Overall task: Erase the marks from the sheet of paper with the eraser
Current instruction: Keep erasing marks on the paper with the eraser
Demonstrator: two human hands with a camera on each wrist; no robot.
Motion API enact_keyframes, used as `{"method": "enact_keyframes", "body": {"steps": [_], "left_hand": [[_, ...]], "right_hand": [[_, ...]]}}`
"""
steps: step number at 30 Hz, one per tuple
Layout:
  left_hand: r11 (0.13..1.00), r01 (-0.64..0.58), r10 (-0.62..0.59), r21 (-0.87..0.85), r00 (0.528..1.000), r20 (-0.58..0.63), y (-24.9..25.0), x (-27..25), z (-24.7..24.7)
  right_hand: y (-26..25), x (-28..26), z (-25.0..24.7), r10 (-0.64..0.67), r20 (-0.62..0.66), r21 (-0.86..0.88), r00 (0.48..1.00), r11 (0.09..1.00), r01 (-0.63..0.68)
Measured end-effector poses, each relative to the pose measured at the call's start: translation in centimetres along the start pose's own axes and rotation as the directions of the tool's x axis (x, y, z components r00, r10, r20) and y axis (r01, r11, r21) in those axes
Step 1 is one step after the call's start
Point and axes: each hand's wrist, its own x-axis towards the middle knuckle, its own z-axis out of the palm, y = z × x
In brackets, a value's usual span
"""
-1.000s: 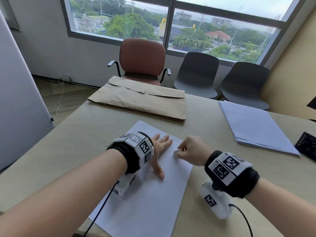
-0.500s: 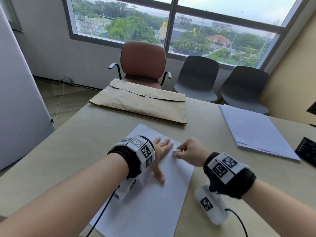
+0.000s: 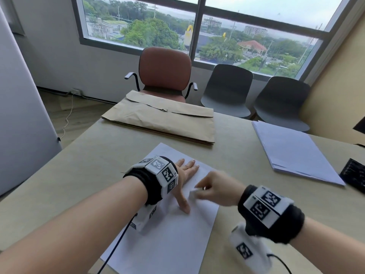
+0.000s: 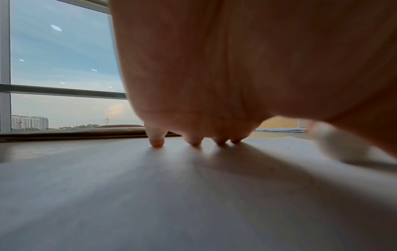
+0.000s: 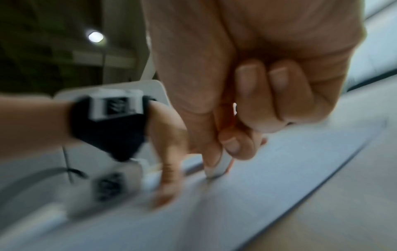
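Observation:
A white sheet of paper (image 3: 169, 240) lies on the beige table in front of me. My left hand (image 3: 187, 175) rests flat on its upper half, fingers straight and spread, the fingertips (image 4: 158, 143) pressing down. My right hand (image 3: 215, 189) pinches a small white eraser (image 3: 194, 193) between thumb and fingers; the eraser tip (image 5: 217, 171) touches the paper just right of my left thumb. The right hand is blurred with motion. No marks on the paper are plain to see.
A brown envelope (image 3: 164, 119) lies at the table's far side, with a stack of white sheets (image 3: 292, 151) at the right. A black device (image 3: 353, 175) sits at the right edge. A brown chair (image 3: 165, 72) and two grey chairs stand beyond the table.
My right hand with the eraser has slid down and towards me along the paper, from beside my left fingertips to beside my left thumb. The left hand has stayed flat.

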Motion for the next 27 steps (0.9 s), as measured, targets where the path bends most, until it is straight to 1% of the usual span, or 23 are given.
{"method": "enact_keyframes", "body": {"steps": [2,3,4,6,7,8,10,12,13,14,15,17,18,19,20,21,24,25,26,27], "left_hand": [[1.000,0.005,-0.005,-0.010,1.000,-0.001,0.1,-0.2,-0.1],[1.000,0.005,-0.005,-0.012,1.000,0.000,0.2,-0.2,-0.1],[1.000,0.006,-0.006,-0.007,1.000,0.000,0.2,-0.2,-0.1],[1.000,0.004,-0.004,0.012,1.000,-0.003,0.2,-0.1,0.0],[1.000,0.002,-0.002,0.017,1.000,-0.001,0.1,0.0,0.0],[1.000,0.002,-0.002,0.021,1.000,0.004,0.0,0.2,0.1],[0.999,0.008,-0.009,0.033,1.000,0.027,0.0,0.2,0.1],[0.999,0.018,-0.020,0.040,0.999,0.031,0.1,0.2,0.0],[0.999,0.018,-0.019,0.035,0.999,0.028,0.2,0.1,0.1],[0.999,0.016,-0.017,0.031,1.000,0.025,0.2,0.1,0.1],[0.999,0.014,-0.014,0.030,1.000,0.022,0.1,0.1,0.1],[1.000,0.006,-0.007,0.025,1.000,0.019,0.0,0.1,0.1],[1.000,0.005,-0.005,0.021,1.000,0.019,0.0,0.2,0.2],[1.000,0.004,-0.004,0.017,1.000,0.020,0.0,0.2,0.2],[1.000,0.002,-0.002,0.014,1.000,0.023,0.0,0.2,0.1],[1.000,0.001,-0.001,0.011,1.000,0.028,0.0,0.1,0.1],[1.000,0.011,-0.011,0.002,0.999,0.036,0.0,0.0,0.0],[1.000,0.013,-0.013,0.002,0.999,0.036,0.0,0.0,0.0],[1.000,0.013,-0.014,0.006,0.999,0.035,0.1,0.0,0.0],[1.000,0.011,-0.011,0.010,0.999,0.033,0.0,0.0,0.0]], "right_hand": [[0.5,1.1,-0.7,0.061,-0.127,-0.031,0.990,0.997,-0.065],[0.4,1.2,-0.6,0.072,-0.157,-0.035,0.985,0.996,-0.078],[0.1,0.8,-0.2,0.056,-0.151,-0.044,0.987,0.997,-0.063],[-0.9,-0.6,0.9,-0.033,-0.054,-0.058,0.998,0.998,0.030],[-1.2,-1.3,1.3,-0.074,-0.005,-0.038,0.997,0.997,0.073],[-1.2,-1.5,1.4,-0.094,0.019,-0.023,0.995,0.995,0.094],[-0.6,-0.8,0.7,-0.066,-0.003,-0.029,0.998,0.997,0.065],[0.2,0.5,0.0,0.006,-0.103,-0.019,0.995,1.000,-0.008],[0.3,0.8,0.0,0.026,-0.149,-0.008,0.988,1.000,-0.027],[0.3,0.8,0.2,0.024,-0.169,-0.009,0.985,1.000,-0.026],[-0.1,0.3,0.6,-0.002,-0.161,-0.028,0.987,1.000,-0.003],[-1.1,-1.3,1.7,-0.099,-0.081,-0.048,0.992,0.994,0.096],[-1.4,-2.0,2.1,-0.126,-0.034,-0.029,0.991,0.992,0.125],[-1.3,-2.2,2.1,-0.125,0.000,-0.009,0.992,0.992,0.125],[-1.1,-2.0,1.7,-0.112,0.002,-0.014,0.994,0.994,0.112],[-0.7,-1.4,1.2,-0.091,-0.026,-0.032,0.996,0.995,0.090],[0.6,0.6,0.1,0.007,-0.170,-0.062,0.985,0.998,-0.017],[0.6,0.6,0.2,0.007,-0.188,-0.053,0.982,0.998,-0.017],[0.4,0.2,0.4,-0.026,-0.178,-0.050,0.984,0.999,0.018],[-0.1,-0.5,0.9,-0.084,-0.138,-0.057,0.987,0.995,0.077]]}}
